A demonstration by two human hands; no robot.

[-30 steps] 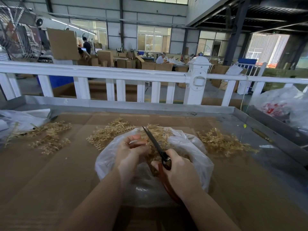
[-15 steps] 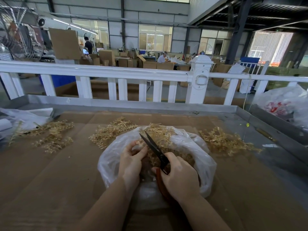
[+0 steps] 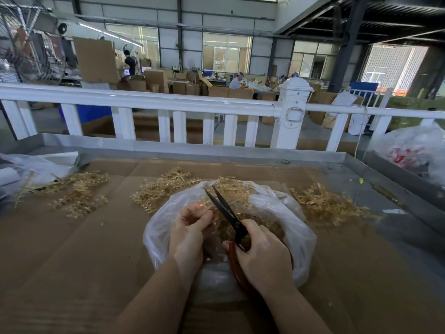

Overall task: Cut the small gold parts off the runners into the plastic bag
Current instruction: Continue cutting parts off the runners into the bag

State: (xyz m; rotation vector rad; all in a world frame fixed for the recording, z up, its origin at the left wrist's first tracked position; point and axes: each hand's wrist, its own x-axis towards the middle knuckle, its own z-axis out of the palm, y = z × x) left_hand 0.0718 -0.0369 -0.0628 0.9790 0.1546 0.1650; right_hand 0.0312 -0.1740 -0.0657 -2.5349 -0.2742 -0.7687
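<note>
Looking at factory floor, I'd say: packing or assembly hall. High steel-framed roof [image 3: 361,18], panelled walls, big grid windows [image 3: 226,54]. Stacks of brown cartons [image 3: 156,80] across the hall, workers [image 3: 237,81] seated at far benches. Large caged industrial fan [image 3: 26,51] at left. White railing [image 3: 144,100] fences off my station. Cardboard-lined tabletop [image 3: 60,249] with metal rim, heaps of gold moulded runners [image 3: 77,194] on it.
</note>
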